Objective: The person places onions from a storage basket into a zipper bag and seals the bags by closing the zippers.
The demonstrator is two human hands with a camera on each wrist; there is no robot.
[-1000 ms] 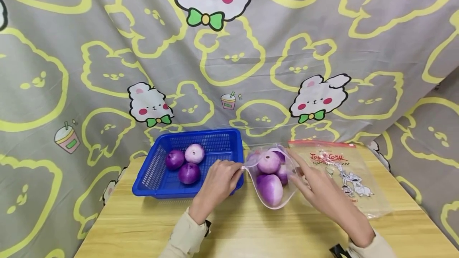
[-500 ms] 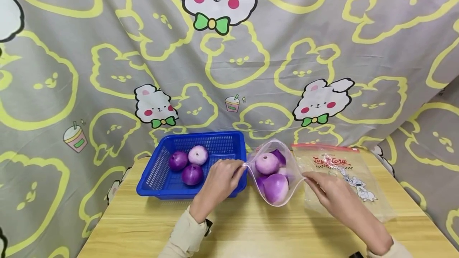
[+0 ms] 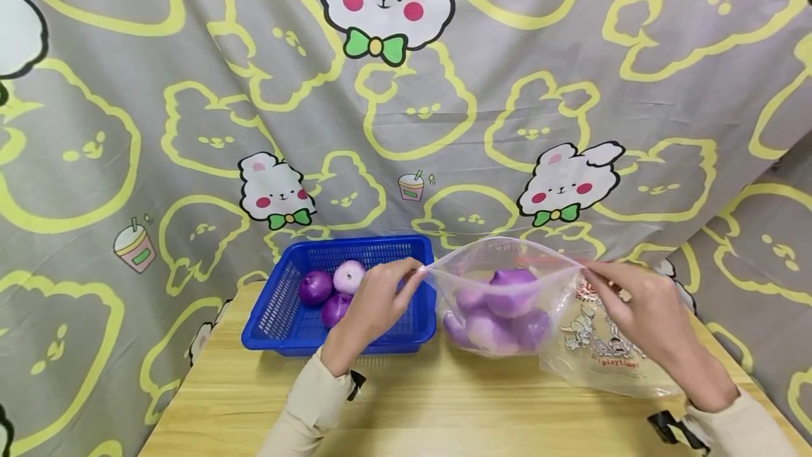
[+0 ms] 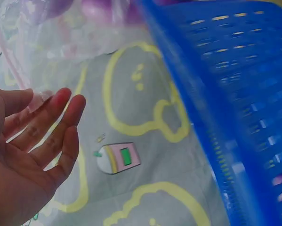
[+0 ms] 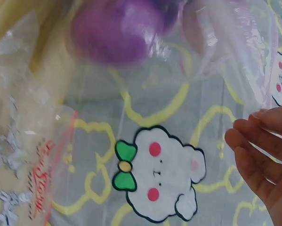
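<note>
Blue basket [image 3: 285, 345] stands beside left hand [image 3: 379, 298]; printed bag [image 3: 605, 358] lies below right hand [image 3: 643, 305]. Both hands pinch the clear bag [image 3: 557, 302], onions [image 3: 491, 333] inside, between them.

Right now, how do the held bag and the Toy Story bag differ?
The held bag is stretched between left hand and right hand; the Toy Story bag lies on the table. The held bag bulges with purple onions; the Toy Story bag looks flat. The Toy Story bag carries red lettering; the held bag shows none. Both are see-through.
</note>
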